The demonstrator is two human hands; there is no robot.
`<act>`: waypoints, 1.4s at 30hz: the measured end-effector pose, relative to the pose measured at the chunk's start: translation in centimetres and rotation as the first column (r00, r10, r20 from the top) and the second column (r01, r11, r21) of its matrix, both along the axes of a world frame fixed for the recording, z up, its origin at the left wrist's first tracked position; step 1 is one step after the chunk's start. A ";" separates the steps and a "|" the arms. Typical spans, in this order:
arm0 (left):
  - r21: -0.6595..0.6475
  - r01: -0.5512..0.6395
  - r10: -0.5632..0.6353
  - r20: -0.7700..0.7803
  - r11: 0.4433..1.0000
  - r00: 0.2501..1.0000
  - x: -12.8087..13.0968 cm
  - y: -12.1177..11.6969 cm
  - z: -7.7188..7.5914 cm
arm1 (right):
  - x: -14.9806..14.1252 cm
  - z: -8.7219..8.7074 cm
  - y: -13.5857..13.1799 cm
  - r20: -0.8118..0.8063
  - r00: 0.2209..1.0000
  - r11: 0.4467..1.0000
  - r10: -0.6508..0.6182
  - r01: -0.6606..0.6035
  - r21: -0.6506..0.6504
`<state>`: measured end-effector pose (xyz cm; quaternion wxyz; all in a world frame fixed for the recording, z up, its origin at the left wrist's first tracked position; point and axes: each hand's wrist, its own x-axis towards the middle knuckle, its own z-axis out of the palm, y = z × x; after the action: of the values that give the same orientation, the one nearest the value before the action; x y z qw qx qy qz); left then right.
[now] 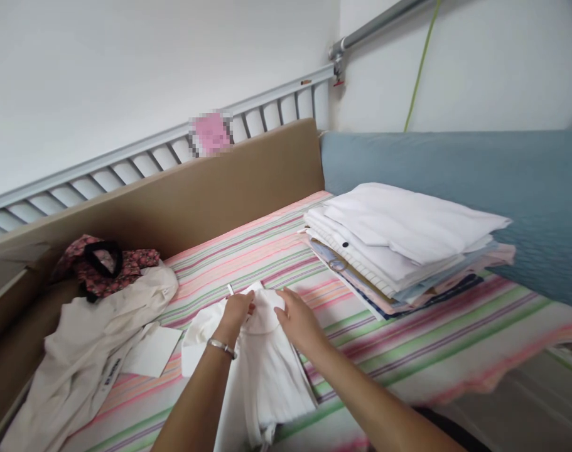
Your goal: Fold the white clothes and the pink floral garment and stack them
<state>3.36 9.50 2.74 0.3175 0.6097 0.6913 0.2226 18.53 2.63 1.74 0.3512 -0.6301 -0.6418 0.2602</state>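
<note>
A white shirt lies partly bunched on the striped bedspread right in front of me, its collar end pointing away. My left hand, with a silver bracelet at the wrist, has its fingers curled on the left side of the collar and pinches the cloth. On the collar's right side, my right hand grips the edge with thumb and fingers. Both hands are near each other, with the collar between them. The shirt's lower part is partly hidden behind my left forearm.
At the right stands a stack of folded clothes with white ones on top. A cream garment, a white card and a floral garment lie at the left. A brown board and a blue headboard border the bedspread.
</note>
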 end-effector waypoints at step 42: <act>0.108 -0.576 0.555 0.179 0.810 0.813 -12.3 -21.3 -6.0 | 2.0 -6.1 -10.9 -0.131 0.979 0.987 0.156 -0.150 0.055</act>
<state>-8.94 -11.85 -3.27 0.2352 0.3819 0.7979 0.4027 20.58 -8.23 -4.38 0.3869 -0.5517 -0.6689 0.3138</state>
